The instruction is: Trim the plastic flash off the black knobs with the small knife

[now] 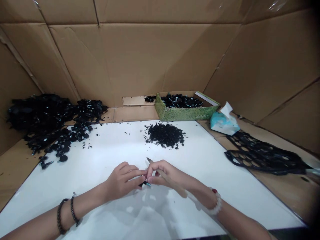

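Observation:
My left hand (123, 181) pinches a small black part with a blue tip (145, 184) between thumb and fingers, just above the white board (100, 160). My right hand (162, 173) grips a slim knife with a pale handle (172, 182), its pointed metal tip (149, 160) rising beside the left fingertips. The two hands nearly touch, and the fingers hide most of the black part. Ahead of them lies a heap of small black pieces and shavings (165, 135).
A large mound of black parts (47, 116) spills onto the board's left side. At the back stands a green box of black parts (185, 110), with a tissue box (223, 121) to its right. Black honeycomb plastic scrap (262, 153) lies at right. Cardboard (160, 56) walls surround everything.

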`<action>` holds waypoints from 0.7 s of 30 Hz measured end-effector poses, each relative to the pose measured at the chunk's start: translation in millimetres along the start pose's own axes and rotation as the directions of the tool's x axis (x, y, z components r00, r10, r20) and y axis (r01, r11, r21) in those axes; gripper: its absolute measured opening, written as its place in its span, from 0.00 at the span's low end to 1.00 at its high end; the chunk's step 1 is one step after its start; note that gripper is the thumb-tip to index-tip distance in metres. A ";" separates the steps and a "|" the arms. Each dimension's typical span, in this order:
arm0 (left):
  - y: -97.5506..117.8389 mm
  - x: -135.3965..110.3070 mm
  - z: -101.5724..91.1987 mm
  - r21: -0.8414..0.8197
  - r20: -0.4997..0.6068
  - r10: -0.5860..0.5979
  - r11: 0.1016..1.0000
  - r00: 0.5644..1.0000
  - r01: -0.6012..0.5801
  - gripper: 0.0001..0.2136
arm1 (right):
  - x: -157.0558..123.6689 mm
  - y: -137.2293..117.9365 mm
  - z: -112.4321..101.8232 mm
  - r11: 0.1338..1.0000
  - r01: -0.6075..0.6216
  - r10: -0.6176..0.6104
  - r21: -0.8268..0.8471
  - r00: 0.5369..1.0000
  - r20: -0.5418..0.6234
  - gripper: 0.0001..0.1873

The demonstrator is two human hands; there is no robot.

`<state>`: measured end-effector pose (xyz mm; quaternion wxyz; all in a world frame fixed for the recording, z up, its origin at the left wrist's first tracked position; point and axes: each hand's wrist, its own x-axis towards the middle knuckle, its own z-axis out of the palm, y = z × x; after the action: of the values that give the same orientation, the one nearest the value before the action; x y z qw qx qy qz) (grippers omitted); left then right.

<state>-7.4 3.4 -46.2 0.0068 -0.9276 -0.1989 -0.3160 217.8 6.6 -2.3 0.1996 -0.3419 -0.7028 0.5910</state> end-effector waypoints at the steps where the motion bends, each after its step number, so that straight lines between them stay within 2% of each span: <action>1: 1.9 0.5 0.0 -0.030 -0.033 -0.009 1.000 0.999 0.008 0.11 | 0.4 -1.1 0.1 0.997 0.002 -0.002 0.082 1.000 0.006 0.15; 6: 11.5 8.2 -1.7 -0.229 -0.201 -0.143 0.969 0.969 0.096 0.16 | 6.0 -3.0 9.3 0.926 0.018 0.001 0.378 0.999 -0.051 0.12; 8: 13.2 9.8 -0.5 -0.296 -0.251 -0.220 0.945 0.943 0.142 0.16 | 10.4 0.0 14.1 0.884 0.016 0.016 0.466 0.998 -0.064 0.12; 10: 13.7 10.0 1.6 -0.354 -0.268 -0.340 0.905 0.901 0.237 0.12 | 15.2 3.8 17.3 0.882 0.048 0.008 0.469 0.993 -0.118 0.12; 12: 14.4 9.8 3.0 -0.424 -0.224 -0.485 0.829 0.845 0.364 0.07 | 19.1 7.1 18.1 0.924 0.109 -0.031 0.366 0.977 -0.212 0.14; 14: 15.8 10.5 2.3 -0.494 -0.116 -0.614 0.717 0.780 0.491 0.05 | 21.6 9.6 17.1 0.956 0.158 -0.086 0.247 0.956 -0.279 0.16; 17: 18.8 13.5 -2.2 -0.588 0.058 -0.718 0.537 0.694 0.605 0.09 | 22.6 11.8 14.9 0.979 0.163 -0.121 0.126 0.949 -0.290 0.20; 19: 20.8 15.8 -4.6 -0.633 0.136 -0.732 0.454 0.667 0.627 0.10 | 22.3 12.4 14.7 0.990 0.135 -0.115 0.051 0.952 -0.285 0.20; 21: 22.4 17.1 -4.9 -0.656 0.187 -0.728 0.408 0.660 0.635 0.12 | 22.0 12.8 15.8 0.993 0.109 -0.120 -0.051 0.948 -0.294 0.20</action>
<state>10.5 -11.6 -29.7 -0.4449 -0.6772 -0.4299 -0.3984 194.9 12.2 -21.0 0.3310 -0.3887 -0.6934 0.5084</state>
